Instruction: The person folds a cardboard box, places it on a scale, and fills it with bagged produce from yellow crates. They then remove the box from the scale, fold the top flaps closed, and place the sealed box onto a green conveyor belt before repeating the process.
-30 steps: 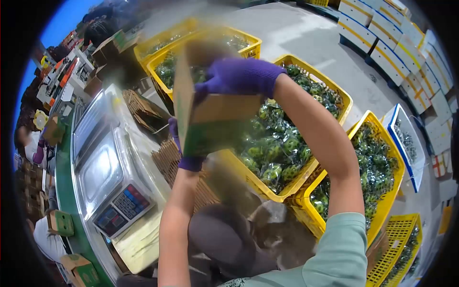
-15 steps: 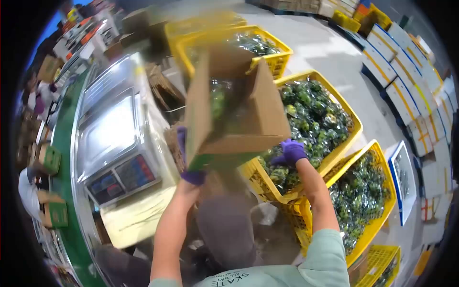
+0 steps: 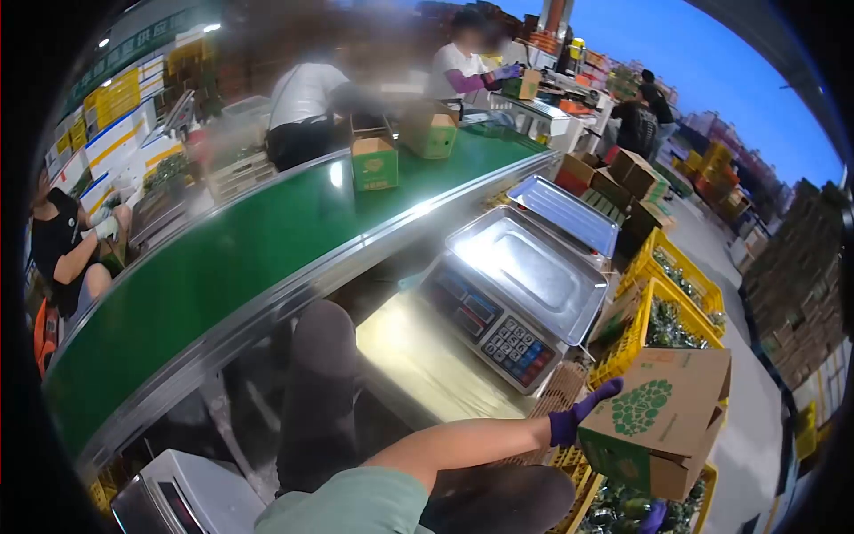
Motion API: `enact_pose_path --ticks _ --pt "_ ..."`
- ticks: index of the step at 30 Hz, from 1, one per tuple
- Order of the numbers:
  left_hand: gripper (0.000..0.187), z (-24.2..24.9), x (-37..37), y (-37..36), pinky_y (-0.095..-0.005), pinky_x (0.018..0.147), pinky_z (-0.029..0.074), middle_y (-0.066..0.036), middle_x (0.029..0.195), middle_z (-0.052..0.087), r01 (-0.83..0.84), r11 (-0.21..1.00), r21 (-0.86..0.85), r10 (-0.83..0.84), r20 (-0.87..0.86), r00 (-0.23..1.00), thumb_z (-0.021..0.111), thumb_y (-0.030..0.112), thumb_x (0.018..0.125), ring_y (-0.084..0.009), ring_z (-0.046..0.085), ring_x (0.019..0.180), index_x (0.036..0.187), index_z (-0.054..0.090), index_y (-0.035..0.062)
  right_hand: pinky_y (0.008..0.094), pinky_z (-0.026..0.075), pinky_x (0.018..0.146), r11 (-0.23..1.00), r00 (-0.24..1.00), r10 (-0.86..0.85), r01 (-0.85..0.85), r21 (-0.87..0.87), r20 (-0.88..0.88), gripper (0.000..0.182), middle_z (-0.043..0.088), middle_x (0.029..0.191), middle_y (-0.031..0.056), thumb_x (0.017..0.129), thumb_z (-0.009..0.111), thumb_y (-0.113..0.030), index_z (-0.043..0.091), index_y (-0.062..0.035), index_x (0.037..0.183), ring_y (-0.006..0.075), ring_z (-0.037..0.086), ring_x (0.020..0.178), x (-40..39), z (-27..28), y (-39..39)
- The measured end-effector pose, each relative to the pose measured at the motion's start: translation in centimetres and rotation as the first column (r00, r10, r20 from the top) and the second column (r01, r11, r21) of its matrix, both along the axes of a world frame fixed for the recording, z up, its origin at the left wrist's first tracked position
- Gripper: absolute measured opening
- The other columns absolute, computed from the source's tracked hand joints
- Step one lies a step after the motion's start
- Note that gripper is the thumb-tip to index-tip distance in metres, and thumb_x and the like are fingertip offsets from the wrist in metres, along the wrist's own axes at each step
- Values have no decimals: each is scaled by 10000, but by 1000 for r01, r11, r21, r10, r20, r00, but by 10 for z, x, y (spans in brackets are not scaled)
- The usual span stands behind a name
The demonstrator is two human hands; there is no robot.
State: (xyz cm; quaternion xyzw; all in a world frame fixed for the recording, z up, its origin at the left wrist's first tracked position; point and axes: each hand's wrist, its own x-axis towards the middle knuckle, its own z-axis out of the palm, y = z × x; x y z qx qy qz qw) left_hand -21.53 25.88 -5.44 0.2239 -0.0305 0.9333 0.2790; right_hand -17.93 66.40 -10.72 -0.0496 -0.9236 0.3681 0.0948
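My left hand [image 3: 578,414], in a purple glove, grips the left side of a cardboard box [image 3: 663,405] with a green leafy print and a green lower band. The box is tilted, with its flaps to the right and its inside hidden. Below it, a yellow crate [image 3: 709,500] holds green produce in shiny clear wrap [image 3: 609,505]. Only a small purple patch of my right hand [image 3: 654,516] shows over that produce; its fingers are mostly hidden by the box and the frame's edge.
A weighing scale [image 3: 525,276] with a steel pan stands left of the box. Beyond it runs a green conveyor belt [image 3: 258,254] carrying printed boxes [image 3: 374,165]. Co-workers [image 3: 307,102] work along its far side. More yellow crates [image 3: 680,267] stand behind my box.
My view has swung left towards the conveyor, so the box and crates now appear at the lower right. The box's printed side now faces me instead of its opening. My right hand is mostly out of sight.
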Motion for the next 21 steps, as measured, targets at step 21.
enact_pose_path --ticks 21 --pt "807 89 36 -175 -509 1095 364 -151 1443 426 -515 834 196 541 -109 834 480 619 901 -317 448 1302 1472 303 78 251 480 718 766 766 637 -642 -42 -86 504 622 982 73 937 483 -420 570 -8 1216 130 604 847 -3 410 -450"
